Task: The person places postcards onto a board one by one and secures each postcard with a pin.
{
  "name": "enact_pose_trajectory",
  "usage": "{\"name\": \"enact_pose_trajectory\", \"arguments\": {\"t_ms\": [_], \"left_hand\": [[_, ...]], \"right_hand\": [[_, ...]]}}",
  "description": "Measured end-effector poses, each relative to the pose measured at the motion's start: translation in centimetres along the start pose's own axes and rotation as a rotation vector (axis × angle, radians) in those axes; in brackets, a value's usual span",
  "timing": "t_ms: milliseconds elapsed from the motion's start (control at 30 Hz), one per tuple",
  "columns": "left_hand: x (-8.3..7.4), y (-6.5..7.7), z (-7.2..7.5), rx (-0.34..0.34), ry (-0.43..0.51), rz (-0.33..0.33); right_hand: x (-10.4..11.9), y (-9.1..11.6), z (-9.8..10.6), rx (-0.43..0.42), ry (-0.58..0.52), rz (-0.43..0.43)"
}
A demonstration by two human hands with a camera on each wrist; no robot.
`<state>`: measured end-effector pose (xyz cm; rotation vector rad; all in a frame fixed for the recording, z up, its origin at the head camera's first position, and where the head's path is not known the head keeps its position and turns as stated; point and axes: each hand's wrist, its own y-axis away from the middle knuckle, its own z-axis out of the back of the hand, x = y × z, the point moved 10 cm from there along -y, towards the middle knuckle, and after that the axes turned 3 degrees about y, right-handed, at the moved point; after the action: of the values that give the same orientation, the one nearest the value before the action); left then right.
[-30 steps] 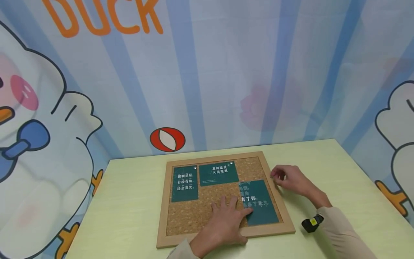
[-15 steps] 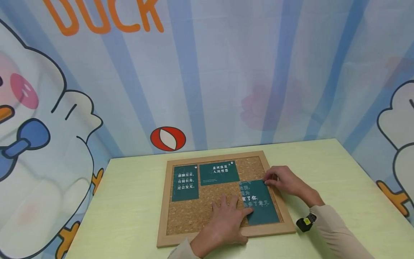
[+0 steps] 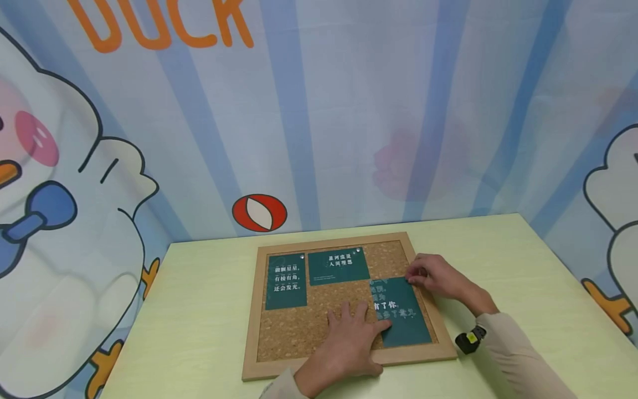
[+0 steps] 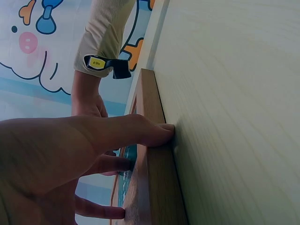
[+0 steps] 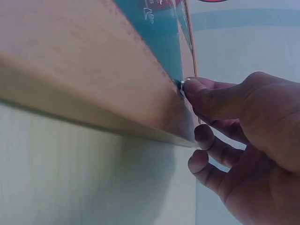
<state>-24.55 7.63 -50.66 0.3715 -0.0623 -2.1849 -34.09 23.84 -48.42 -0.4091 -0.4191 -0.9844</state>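
Note:
A wood-framed cork board [image 3: 299,327] lies on the table, with three dark green cards printed in white characters on it. My left hand [image 3: 344,342] rests spread on the board's lower part. One of its fingertips touches the right card [image 3: 406,332], and its thumb [image 4: 154,134] lies over the front frame edge. At that card's top right corner, my right hand [image 3: 438,277] pinches a small shiny pushpin [image 5: 182,85] between thumb and index finger. The pin's tip meets the card corner; how deep it sits is hidden.
The left card [image 3: 286,296] and the upper middle card [image 3: 334,274] each bear a small pin at the top right corner. A pale yellow table [image 3: 199,310] surrounds the board. Behind it hangs a printed duck backdrop [image 3: 349,111].
My right hand has moved left from beside the frame to the right card's top corner with the pushpin, and stays there. My left hand has kept its place.

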Motion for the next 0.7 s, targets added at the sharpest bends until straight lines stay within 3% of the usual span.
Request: {"name": "enact_pose_trajectory", "arguments": {"t_ms": [367, 533, 700], "left_hand": [[0.0, 0.1, 0.1, 0.014, 0.004, 0.001], [-0.1, 0.0, 0.2, 0.012, 0.009, -0.002], [-0.1, 0.0, 0.2, 0.006, 0.003, 0.001]], "right_hand": [[1.2, -2.0, -0.3, 0.204, 0.072, 0.058], [0.7, -3.0, -0.7, 0.335, -0.005, -0.006], [0.1, -3.4, -1.0, 0.406, -0.086, -0.077]]}}
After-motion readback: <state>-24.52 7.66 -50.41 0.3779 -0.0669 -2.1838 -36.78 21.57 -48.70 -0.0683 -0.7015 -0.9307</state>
